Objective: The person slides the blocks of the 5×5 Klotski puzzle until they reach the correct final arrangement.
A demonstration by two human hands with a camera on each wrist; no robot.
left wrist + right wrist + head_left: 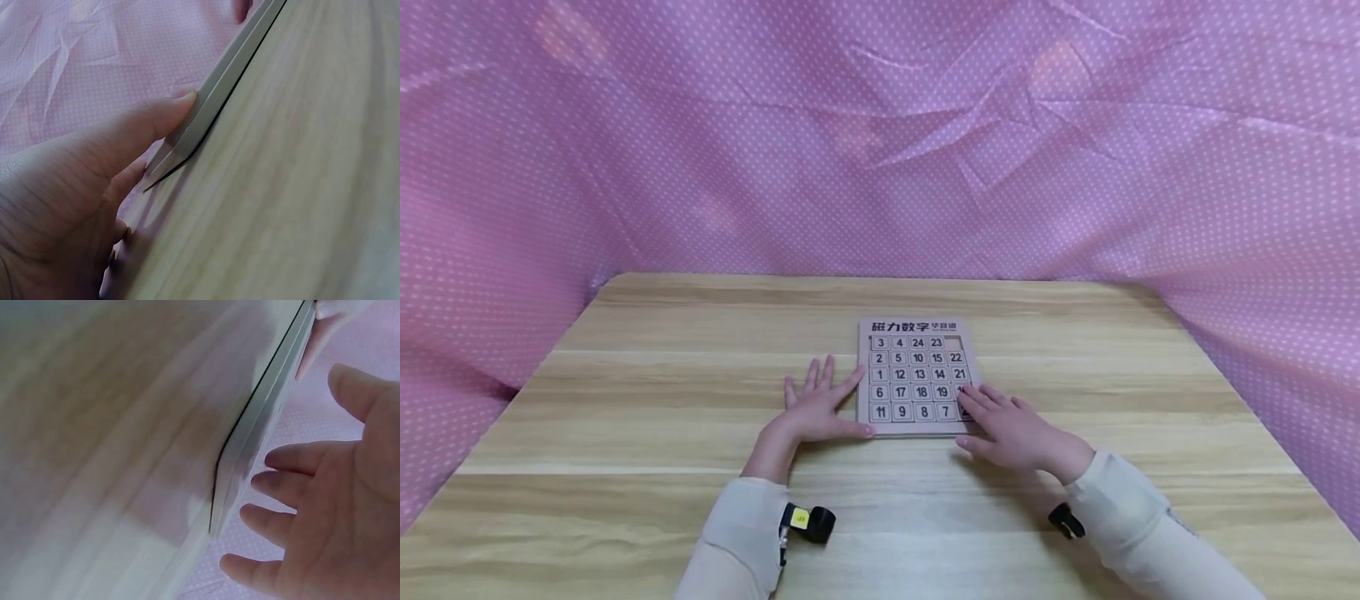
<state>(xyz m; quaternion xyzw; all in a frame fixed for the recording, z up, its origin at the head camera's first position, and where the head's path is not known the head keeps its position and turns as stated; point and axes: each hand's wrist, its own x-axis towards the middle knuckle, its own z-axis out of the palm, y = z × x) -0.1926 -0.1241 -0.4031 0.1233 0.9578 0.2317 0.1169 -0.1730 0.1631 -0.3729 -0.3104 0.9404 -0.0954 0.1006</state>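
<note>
A number sliding puzzle (919, 427) lies flat on the table, with dark Chinese lettering along its top border. Its top row reads 3, 4, 24, 23, then a gap at the right end. The left hand (816, 412) steadies the puzzle's lower left corner: its spread index finger touches the left side, and the thumb (178, 109) presses the front edge. Over the lower right tiles are the fingertips of the right hand (1018, 432), which partly hide the last tiles of the two bottom rows. In the right wrist view that hand's fingers are extended and hold nothing.
The wooden table (662, 375) carries the puzzle near its middle. A pink polka-dot cloth (880, 167) hangs behind the table and along both sides. Each wrist wears a black strap over a pale sleeve (737, 525).
</note>
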